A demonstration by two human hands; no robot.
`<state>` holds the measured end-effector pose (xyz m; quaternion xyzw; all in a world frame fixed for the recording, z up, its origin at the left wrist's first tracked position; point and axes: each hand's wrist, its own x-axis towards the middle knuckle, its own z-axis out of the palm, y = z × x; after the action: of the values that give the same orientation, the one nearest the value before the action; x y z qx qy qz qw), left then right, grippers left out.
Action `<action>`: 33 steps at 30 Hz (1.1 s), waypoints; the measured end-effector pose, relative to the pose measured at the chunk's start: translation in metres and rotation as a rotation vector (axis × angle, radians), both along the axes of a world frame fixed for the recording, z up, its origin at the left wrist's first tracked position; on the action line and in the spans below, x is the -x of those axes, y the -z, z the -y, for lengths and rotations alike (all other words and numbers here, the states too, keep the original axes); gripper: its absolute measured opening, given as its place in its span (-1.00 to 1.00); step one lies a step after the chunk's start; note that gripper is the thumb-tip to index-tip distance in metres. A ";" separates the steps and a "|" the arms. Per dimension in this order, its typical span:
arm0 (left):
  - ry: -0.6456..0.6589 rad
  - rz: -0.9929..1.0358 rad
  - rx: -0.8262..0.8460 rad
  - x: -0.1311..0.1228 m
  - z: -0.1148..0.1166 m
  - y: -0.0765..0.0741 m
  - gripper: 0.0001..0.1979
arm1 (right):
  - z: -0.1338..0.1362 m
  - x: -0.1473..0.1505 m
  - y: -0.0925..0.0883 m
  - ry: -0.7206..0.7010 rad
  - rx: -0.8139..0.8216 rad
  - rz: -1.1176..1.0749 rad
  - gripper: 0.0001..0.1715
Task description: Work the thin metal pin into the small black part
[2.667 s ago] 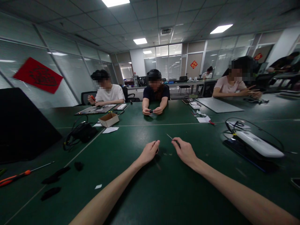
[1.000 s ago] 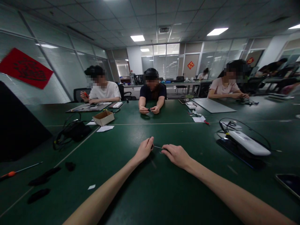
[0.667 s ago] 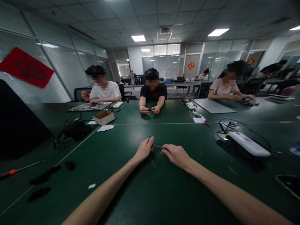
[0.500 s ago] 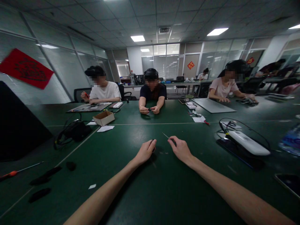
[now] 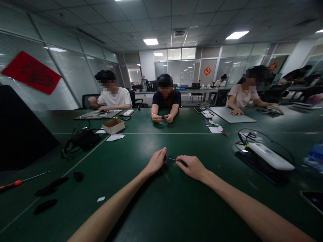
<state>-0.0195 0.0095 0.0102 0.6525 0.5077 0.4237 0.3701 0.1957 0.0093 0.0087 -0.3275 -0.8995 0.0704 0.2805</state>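
Note:
Both my arms stretch out over a dark green table (image 5: 176, 208). My left hand (image 5: 156, 161) is closed in a pinch on a small dark part (image 5: 165, 158) that is too small to name. My right hand (image 5: 193, 167) is closed around the dark handle of a thin screwdriver (image 5: 174, 159). The screwdriver's metal shaft points left and its tip meets the small part at my left fingertips. Both hands rest low on the table, a few centimetres apart.
A white device (image 5: 271, 156) with black cable lies right on a dark slab. Left are an orange-handled screwdriver (image 5: 15, 184), black pieces (image 5: 51, 182), a cable bundle (image 5: 82, 139) and a cardboard box (image 5: 114, 126). Three people sit across the table; a phone (image 5: 313, 200) lies far right.
Half a second ago my hands were apart with the screwdriver tip raised. My right hand has since swung left and brought the tip back to the part in my left hand.

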 end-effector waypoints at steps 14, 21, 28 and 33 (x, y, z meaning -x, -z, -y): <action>0.004 -0.062 -0.079 -0.001 -0.002 0.003 -0.46 | 0.000 -0.001 -0.001 -0.031 -0.014 0.027 -0.69; -0.049 -0.082 -0.121 -0.006 -0.001 0.007 -0.46 | 0.001 -0.002 0.000 -0.034 -0.045 0.059 -0.67; -0.123 -0.032 -0.116 -0.007 -0.003 0.010 -0.47 | 0.017 0.007 0.001 0.027 -0.020 0.017 -0.67; -0.124 0.020 -0.072 -0.007 -0.002 0.011 -0.46 | 0.029 0.016 0.000 0.065 0.057 -0.073 -0.68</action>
<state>-0.0127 0.0116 -0.0008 0.6284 0.5277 0.4703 0.3248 0.1800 -0.0198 0.0083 -0.3617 -0.8752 0.0986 0.3058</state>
